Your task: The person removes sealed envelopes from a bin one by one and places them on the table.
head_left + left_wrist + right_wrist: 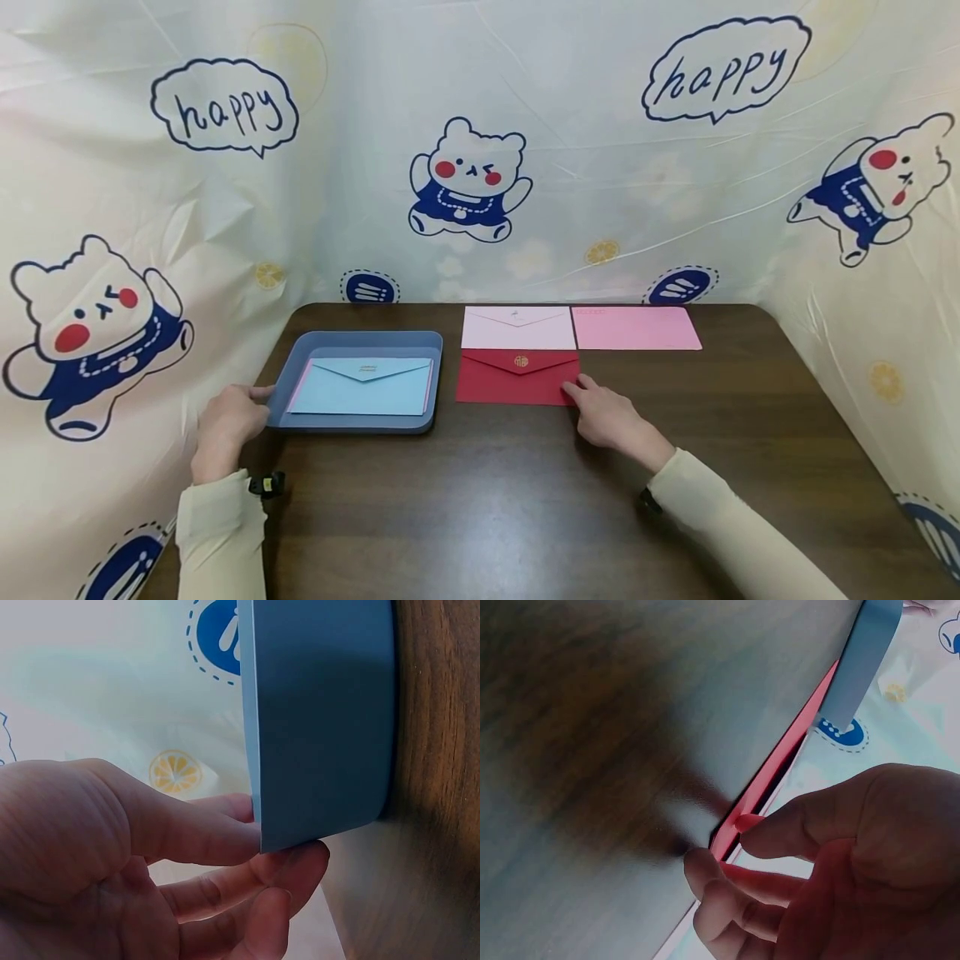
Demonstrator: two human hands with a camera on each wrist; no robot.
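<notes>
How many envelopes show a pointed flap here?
3: blue envelope in the tray, red envelope at the right hand, white envelope behind the red. Pink paper under the blue one is mostly hidden.

2 speech bubbles [225, 106] [727, 70] on backdrop [337, 200] read "happy"; gold emblem [522, 361] on red envelope [517, 387]

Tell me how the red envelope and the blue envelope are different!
The blue envelope lies in the tray; the red envelope is outside it. The right hand pinches the red envelope's corner; no hand touches the blue envelope. The red envelope's mark is round, the blue envelope's wide. Both have pointed flaps facing up.
</notes>
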